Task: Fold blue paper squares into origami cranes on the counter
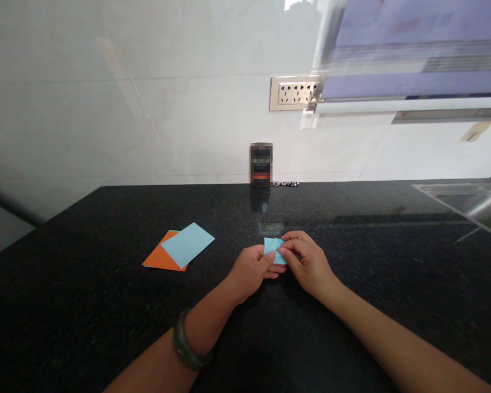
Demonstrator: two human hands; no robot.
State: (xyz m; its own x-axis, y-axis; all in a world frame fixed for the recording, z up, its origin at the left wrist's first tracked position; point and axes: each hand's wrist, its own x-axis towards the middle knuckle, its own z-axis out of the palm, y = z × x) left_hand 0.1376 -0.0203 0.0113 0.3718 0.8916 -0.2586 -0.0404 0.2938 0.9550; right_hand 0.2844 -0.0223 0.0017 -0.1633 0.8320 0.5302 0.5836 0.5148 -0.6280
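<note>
A small folded light-blue paper [273, 246] sits between both my hands just above the black countertop [106, 305]. My left hand [253, 270] pinches its left side with fingers closed. My right hand [306, 262] grips its right side, thumb and fingers pressed on the fold. Part of the paper is hidden under my fingers. My left wrist wears a dark green bangle [186, 346].
A flat light-blue sheet [188, 244] lies over an orange sheet [161, 256] to the left. A small dark box [261, 164] stands against the white tiled wall. A socket strip [294, 93] is on the wall. A steel sink [470, 204] is at far right.
</note>
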